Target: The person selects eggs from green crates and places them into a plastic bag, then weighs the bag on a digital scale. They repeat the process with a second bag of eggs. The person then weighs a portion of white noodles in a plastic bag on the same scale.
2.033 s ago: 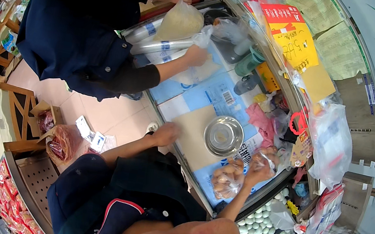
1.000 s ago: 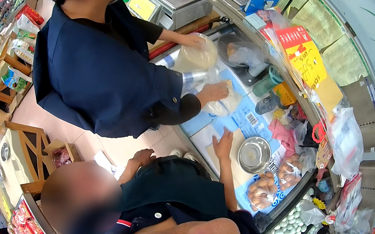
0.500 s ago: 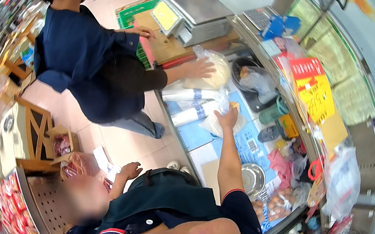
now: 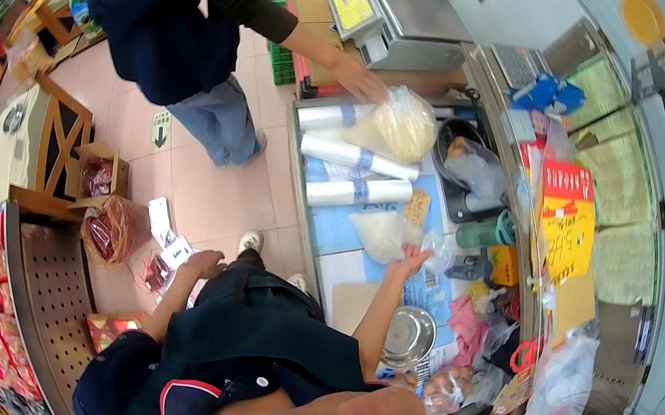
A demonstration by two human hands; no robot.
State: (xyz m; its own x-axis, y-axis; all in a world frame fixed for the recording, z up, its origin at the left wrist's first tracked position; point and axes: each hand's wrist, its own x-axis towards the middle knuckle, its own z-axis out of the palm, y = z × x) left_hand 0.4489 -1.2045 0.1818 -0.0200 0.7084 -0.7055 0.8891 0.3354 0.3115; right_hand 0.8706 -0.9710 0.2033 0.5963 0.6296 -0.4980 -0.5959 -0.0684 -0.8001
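Note:
Over the counter, my right hand (image 4: 407,261) is closed on the gathered neck of a clear plastic bag (image 4: 378,233) with white contents; the bag lies on the counter's blue-and-white covering. A small tan block or sponge-like piece (image 4: 417,208) lies just beyond it. White plastic-bag rolls (image 4: 360,193) are lined up farther off. My left hand (image 4: 204,263) hangs low at my side, fingers loosely out, seemingly with nothing in it. Across the counter, a co-worker's hand (image 4: 362,82) is at a larger clear bag of pale, shredded-looking food (image 4: 404,127).
A metal scale (image 4: 410,17) stands at the far end. Along the right are a black tray (image 4: 457,154), a green bottle (image 4: 484,232), a metal bowl (image 4: 410,337) and a pink cloth (image 4: 464,327). Cardboard boxes (image 4: 100,175) and a red-filled bag (image 4: 115,231) stand on the floor at left.
My right hand has drawn the bag nearer, now gripping it by the neck. The co-worker has stepped back left, the hand shifting to the big bag's far side. My view has shifted.

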